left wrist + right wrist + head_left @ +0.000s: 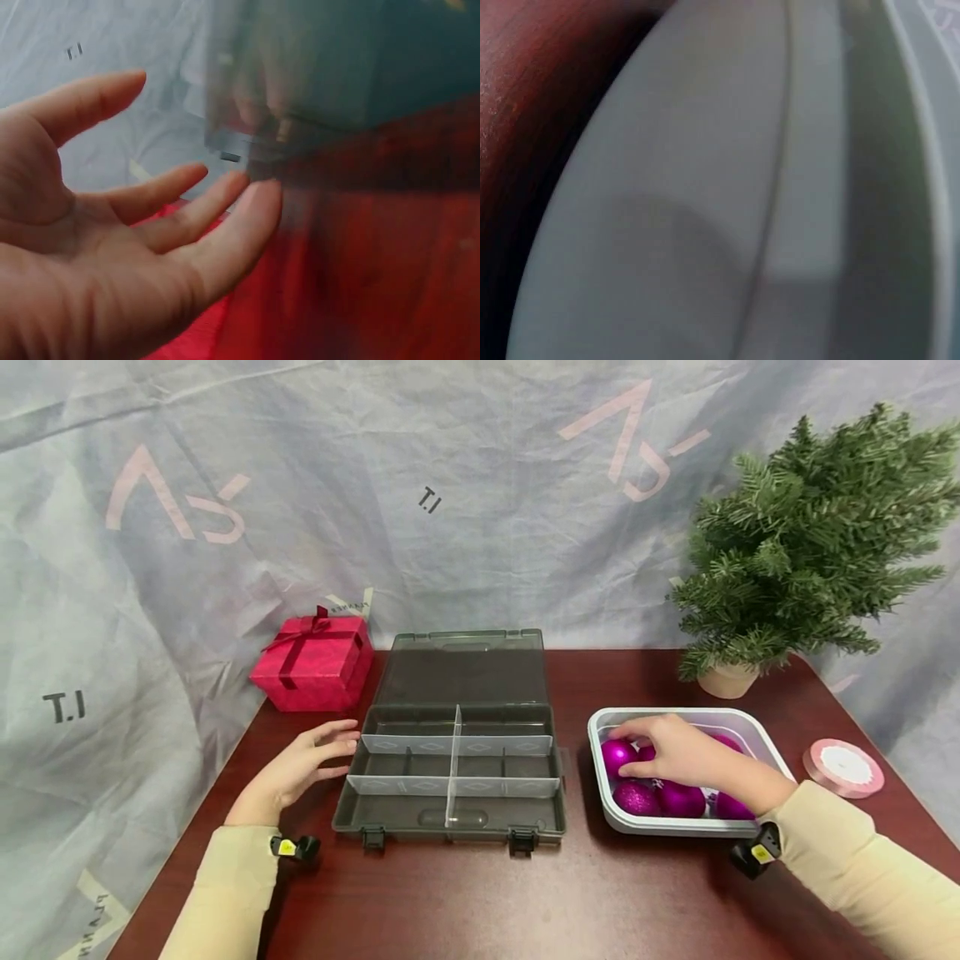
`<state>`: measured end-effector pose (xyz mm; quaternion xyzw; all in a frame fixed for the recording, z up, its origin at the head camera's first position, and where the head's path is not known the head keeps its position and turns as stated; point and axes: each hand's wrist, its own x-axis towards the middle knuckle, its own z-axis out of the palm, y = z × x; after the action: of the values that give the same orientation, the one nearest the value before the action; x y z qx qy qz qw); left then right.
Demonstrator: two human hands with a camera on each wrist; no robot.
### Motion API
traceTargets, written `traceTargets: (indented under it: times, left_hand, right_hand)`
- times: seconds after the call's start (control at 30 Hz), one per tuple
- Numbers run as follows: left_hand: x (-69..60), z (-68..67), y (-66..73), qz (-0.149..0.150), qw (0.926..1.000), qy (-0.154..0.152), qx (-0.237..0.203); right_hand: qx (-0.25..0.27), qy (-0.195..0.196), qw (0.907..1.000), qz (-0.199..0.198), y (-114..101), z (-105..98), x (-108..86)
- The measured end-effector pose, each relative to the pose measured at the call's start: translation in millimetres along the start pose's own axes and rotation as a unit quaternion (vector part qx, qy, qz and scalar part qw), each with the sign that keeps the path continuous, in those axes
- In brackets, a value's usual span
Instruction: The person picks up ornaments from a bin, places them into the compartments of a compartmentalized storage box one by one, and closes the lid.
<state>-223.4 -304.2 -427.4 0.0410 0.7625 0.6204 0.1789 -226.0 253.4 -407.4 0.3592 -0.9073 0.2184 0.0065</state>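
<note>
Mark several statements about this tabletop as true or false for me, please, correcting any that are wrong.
1. The right hand curls around a purple ball in the pale tray. True.
2. The left hand grips a purple ball. False: it holds nothing and is by the left edge of the divided box.
3. The lid of the divided box is closed. False: it is open.
4. The pink roll lies to the right of the pale tray. True.
5. The small tree stands in front of the pale tray. False: it stands behind it.
6. The red gift box sits left of the lid. True.
</note>
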Motion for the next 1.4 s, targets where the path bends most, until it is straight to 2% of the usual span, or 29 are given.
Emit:
traceTargets:
  times: [0.17, 0.4, 0.53, 0.6, 0.77, 0.97, 1.1, 1.27, 1.4]
  left_hand:
    - [2.3, 4.7, -13.6, 0.000, 0.9991, -0.023, -0.035]
    - [5.1, 10.0, -20.3, -0.003, 0.9990, -0.011, -0.044]
    - [5.3, 10.6, -21.0, -0.005, 0.9988, -0.015, -0.047]
    - [4.6, 10.0, -20.9, -0.009, 0.9987, -0.015, -0.048]
    - [1.7, 7.3, -21.4, -0.010, 0.9987, -0.013, -0.049]
    - [-0.7, 6.6, -22.3, -0.001, 0.9984, -0.017, -0.054]
    - [-1.5, 5.6, -23.2, 0.004, 0.9982, -0.018, -0.057]
    - [-1.6, 4.4, -21.5, 0.007, 0.9983, -0.023, -0.052]
    - [0.8, 4.1, -20.0, 0.012, 0.9980, -0.031, -0.053]
  right_hand:
    - [-0.030, 0.006, 0.9995, -0.008, -0.4, 4.4, -1.4]
    - [-0.045, 0.011, 0.9989, -0.010, 1.3, 8.5, -2.2]
    - [-0.044, 0.029, 0.9985, -0.015, 0.7, 8.1, -4.3]
    - [-0.035, 0.043, 0.9982, -0.022, -0.5, 7.2, -5.2]
    - [0.026, 0.068, 0.9970, -0.025, -6.4, 1.0, -7.8]
    - [0.066, 0.080, 0.9942, 0.028, -16.2, -12.9, -12.1]
    - [0.115, 0.085, 0.9880, 0.058, -23.1, -21.6, -12.6]
    - [0.135, 0.102, 0.9838, 0.060, -34.6, -31.5, -6.4]
    - [0.153, 0.103, 0.9814, 0.052, -46.4, -37.9, 7.6]
